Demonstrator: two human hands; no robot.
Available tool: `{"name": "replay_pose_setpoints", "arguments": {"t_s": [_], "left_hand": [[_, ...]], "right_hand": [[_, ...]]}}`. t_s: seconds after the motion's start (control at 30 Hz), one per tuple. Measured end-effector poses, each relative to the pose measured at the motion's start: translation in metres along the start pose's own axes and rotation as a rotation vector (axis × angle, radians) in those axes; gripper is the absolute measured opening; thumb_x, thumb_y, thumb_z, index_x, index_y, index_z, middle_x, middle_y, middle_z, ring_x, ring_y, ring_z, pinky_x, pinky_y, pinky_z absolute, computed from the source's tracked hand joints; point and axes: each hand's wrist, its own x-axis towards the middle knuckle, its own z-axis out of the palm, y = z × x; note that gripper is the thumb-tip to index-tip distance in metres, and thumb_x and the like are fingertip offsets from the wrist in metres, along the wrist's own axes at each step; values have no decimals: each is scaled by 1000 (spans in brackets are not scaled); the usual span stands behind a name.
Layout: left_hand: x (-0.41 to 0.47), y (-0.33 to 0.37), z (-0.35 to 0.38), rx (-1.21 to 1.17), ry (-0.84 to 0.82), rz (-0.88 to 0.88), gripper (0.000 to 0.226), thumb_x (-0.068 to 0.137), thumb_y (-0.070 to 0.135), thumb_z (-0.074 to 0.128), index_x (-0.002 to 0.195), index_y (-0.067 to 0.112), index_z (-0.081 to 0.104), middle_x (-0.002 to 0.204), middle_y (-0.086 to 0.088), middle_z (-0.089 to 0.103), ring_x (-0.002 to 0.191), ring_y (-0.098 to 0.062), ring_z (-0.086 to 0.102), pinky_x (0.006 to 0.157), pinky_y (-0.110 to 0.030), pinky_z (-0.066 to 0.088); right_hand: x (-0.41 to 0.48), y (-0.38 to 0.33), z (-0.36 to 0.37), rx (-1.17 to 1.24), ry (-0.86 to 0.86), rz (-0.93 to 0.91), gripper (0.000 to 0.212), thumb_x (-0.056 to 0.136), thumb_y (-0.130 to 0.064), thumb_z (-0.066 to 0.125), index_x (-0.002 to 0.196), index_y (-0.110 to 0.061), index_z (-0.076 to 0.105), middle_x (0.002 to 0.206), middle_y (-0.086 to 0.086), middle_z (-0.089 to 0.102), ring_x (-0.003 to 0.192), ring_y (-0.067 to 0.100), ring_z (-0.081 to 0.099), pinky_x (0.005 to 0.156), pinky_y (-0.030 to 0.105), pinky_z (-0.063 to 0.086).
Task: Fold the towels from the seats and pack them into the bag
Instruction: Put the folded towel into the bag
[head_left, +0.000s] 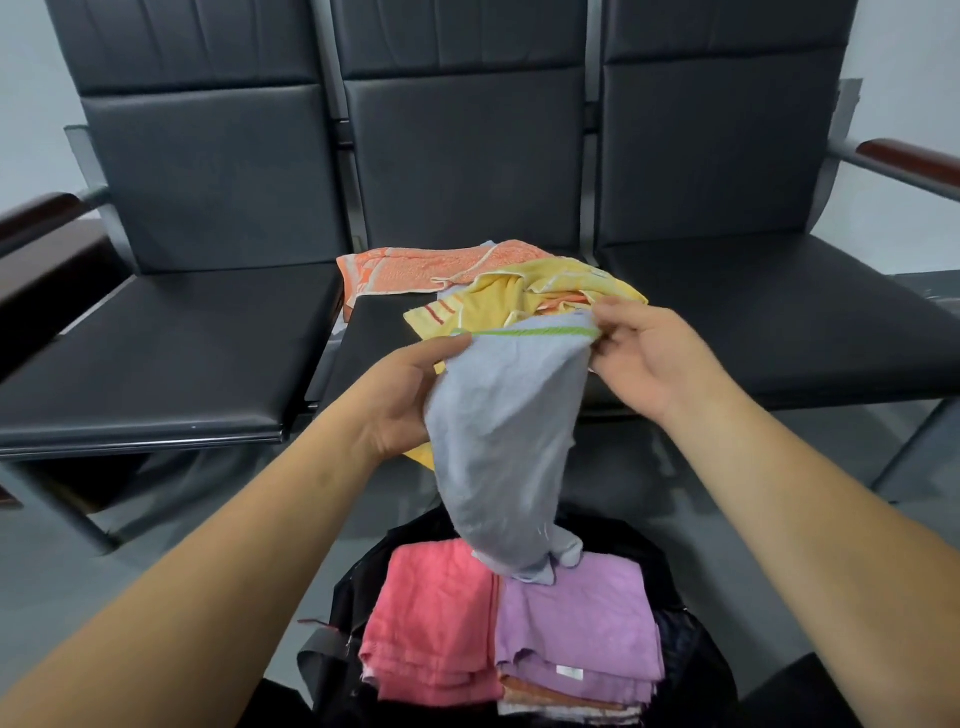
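I hold a pale blue-grey towel (506, 441) with a green stripe along its top edge, up in front of the middle seat. My left hand (400, 400) grips its left top corner. My right hand (644, 353) pinches the right top corner. The towel hangs down and its lower end touches the folded towels in the black bag (691, 649) on the floor. In the bag lie a folded pink towel (431, 623) and a folded purple towel (576, 629) on top of others. On the middle seat lie a crumpled yellow towel (524, 296) and an orange towel (441, 265).
Three joined black padded seats (171, 348) stand ahead, with dark wooden armrests (914, 161) at both ends. The floor is grey and glossy. A black strap (317, 649) of the bag sticks out to the left.
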Motion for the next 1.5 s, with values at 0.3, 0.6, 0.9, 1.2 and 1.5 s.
{"name": "replay_pose_setpoints", "arguments": {"t_s": [0.3, 0.6, 0.9, 1.2, 1.5], "left_hand": [[6, 3, -4, 342, 2, 357, 32, 78, 19, 78, 105, 8, 64, 100, -7, 73, 92, -22, 68, 78, -30, 51], [-3, -8, 5, 971, -215, 275, 36, 86, 44, 76, 116, 24, 74, 91, -1, 67, 88, -11, 58, 90, -32, 47], [-3, -11, 9, 737, -265, 352, 43, 90, 8, 74, 127, 6, 52, 117, -14, 67, 112, -21, 63, 98, -38, 51], [-6, 4, -1, 823, -33, 472, 28, 81, 33, 74, 95, 8, 71, 92, -15, 68, 88, -20, 61, 84, -40, 45], [-7, 8, -5, 861, -108, 257, 39, 78, 37, 82, 99, 6, 72, 98, -19, 72, 88, -25, 64, 84, -43, 49]], "right_hand": [[-5, 15, -2, -179, -101, 373, 21, 100, 3, 55, 115, -2, 69, 115, 14, 73, 108, 25, 68, 102, 38, 52], [-26, -3, 25, -622, -309, -170, 14, 91, 1, 68, 86, -12, 67, 81, 6, 68, 85, 27, 61, 79, 40, 48], [-27, -4, 23, -674, -495, -191, 40, 90, 14, 60, 76, -21, 74, 86, 1, 72, 89, 16, 67, 83, 29, 54], [-22, -13, 14, -791, -320, -77, 26, 93, -14, 73, 117, -7, 68, 76, 4, 68, 60, 12, 53, 59, 23, 43], [-22, 4, 17, -845, -258, -95, 9, 92, -10, 73, 88, -1, 70, 63, 8, 51, 51, 10, 46, 52, 16, 44]]}}
